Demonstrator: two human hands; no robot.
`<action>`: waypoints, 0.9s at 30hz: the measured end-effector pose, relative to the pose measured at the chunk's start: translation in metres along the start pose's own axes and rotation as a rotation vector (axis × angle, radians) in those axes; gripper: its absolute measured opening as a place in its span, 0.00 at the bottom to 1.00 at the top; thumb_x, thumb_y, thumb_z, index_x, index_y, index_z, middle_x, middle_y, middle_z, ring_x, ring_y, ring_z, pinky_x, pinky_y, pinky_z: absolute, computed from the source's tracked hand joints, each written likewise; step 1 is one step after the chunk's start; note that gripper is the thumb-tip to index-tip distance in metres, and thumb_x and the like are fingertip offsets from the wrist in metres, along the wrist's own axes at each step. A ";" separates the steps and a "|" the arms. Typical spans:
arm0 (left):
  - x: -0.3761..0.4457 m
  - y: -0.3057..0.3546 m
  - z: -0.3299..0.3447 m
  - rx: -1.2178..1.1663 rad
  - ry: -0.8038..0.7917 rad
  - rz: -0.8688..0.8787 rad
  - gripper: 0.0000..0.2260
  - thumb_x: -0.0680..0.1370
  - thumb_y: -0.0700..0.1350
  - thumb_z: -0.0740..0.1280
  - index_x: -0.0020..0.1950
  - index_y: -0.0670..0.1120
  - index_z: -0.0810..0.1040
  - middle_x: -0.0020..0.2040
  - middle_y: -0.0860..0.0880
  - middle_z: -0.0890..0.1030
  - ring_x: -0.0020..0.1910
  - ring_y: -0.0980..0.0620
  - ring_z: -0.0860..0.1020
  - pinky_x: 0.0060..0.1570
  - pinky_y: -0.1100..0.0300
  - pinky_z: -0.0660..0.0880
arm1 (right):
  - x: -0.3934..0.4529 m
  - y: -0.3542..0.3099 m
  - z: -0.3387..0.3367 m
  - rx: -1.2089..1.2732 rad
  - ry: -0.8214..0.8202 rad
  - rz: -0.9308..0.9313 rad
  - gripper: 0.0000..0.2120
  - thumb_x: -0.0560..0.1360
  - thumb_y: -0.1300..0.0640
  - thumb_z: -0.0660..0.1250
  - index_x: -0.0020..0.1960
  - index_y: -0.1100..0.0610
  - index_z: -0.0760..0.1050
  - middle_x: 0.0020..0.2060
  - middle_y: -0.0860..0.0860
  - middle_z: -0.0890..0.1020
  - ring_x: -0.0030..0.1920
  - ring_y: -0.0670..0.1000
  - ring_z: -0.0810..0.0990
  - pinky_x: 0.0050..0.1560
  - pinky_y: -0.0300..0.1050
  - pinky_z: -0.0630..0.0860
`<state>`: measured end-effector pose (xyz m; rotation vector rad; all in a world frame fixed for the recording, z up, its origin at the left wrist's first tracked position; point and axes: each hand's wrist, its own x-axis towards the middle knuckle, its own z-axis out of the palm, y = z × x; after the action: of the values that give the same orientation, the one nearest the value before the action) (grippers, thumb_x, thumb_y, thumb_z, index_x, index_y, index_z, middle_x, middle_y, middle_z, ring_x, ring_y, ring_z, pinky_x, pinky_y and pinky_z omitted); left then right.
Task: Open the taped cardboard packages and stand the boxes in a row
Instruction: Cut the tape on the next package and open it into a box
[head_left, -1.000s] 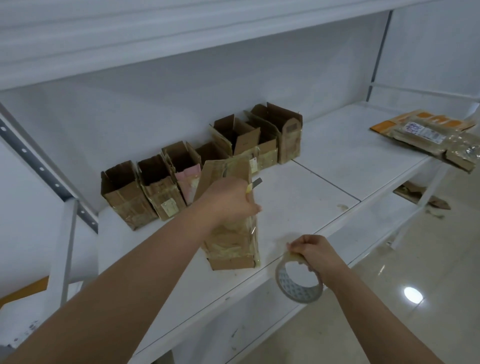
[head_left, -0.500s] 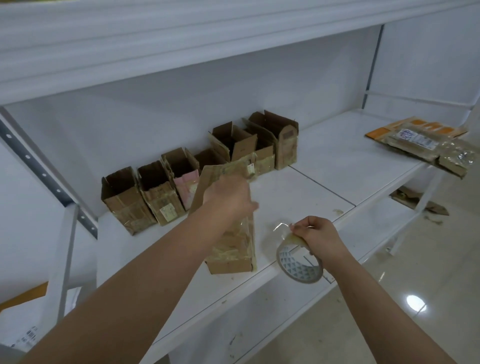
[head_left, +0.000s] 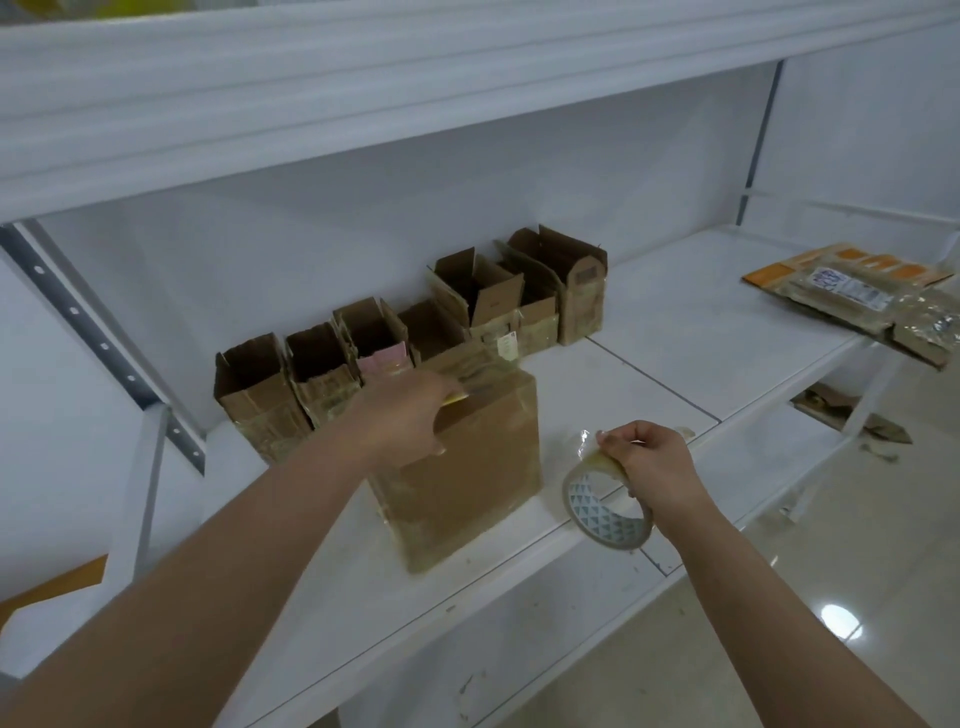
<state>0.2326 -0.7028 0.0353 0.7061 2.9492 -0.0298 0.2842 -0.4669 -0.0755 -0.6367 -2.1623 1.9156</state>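
The head view looks down on a white shelf (head_left: 670, 332) with a second shelf board overhead. A brown cardboard box (head_left: 467, 467) stands upright near the shelf's front edge, its sides glossy with clear tape and its bottom corner worn. The left hand (head_left: 402, 415) rests over the box's top, fingers curled round the upper edge; a small yellow object (head_left: 456, 398) shows under the fingers, too hidden to identify. The right hand (head_left: 649, 462) grips a roll of clear tape (head_left: 608, 512) just right of the box, thumb and fingers pinching the roll's top where a loose end of tape sticks up.

Behind the box, against the back wall, a row of opened boxes (head_left: 415, 332) stands with flaps up — seven or so, touching one another. The left hand and the held box cover part of the middle ones, so their lower halves cannot be seen. One shows a pink label.

At the far right, flat taped packages (head_left: 857, 291) lie overhanging the shelf's front edge, cut off by the frame. Bare shelf lies between them and the row — open room to the right of the tape roll. Cardboard scraps (head_left: 847, 410) lie on the floor below.
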 end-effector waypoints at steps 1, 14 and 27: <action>-0.004 -0.007 -0.002 -0.033 -0.022 -0.007 0.29 0.75 0.47 0.73 0.74 0.52 0.67 0.69 0.51 0.73 0.64 0.50 0.73 0.60 0.56 0.74 | 0.001 0.000 -0.001 0.002 0.007 -0.004 0.11 0.76 0.55 0.70 0.38 0.59 0.76 0.30 0.50 0.78 0.29 0.47 0.74 0.34 0.41 0.69; 0.051 0.059 0.010 -0.168 0.387 -0.267 0.22 0.79 0.65 0.58 0.51 0.48 0.78 0.40 0.51 0.78 0.39 0.52 0.77 0.33 0.60 0.73 | 0.006 -0.010 0.001 0.024 0.023 -0.019 0.11 0.76 0.54 0.71 0.38 0.58 0.77 0.32 0.53 0.80 0.32 0.50 0.75 0.32 0.43 0.71; 0.026 0.063 0.034 -0.106 0.375 -0.104 0.10 0.77 0.56 0.64 0.49 0.51 0.76 0.40 0.54 0.77 0.38 0.54 0.77 0.36 0.60 0.75 | 0.004 -0.003 -0.013 -0.013 0.041 -0.018 0.11 0.76 0.53 0.71 0.38 0.57 0.77 0.31 0.50 0.79 0.33 0.50 0.75 0.40 0.47 0.72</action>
<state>0.2418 -0.6367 -0.0014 0.6003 3.3085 0.2790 0.2855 -0.4541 -0.0710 -0.6503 -2.1498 1.8650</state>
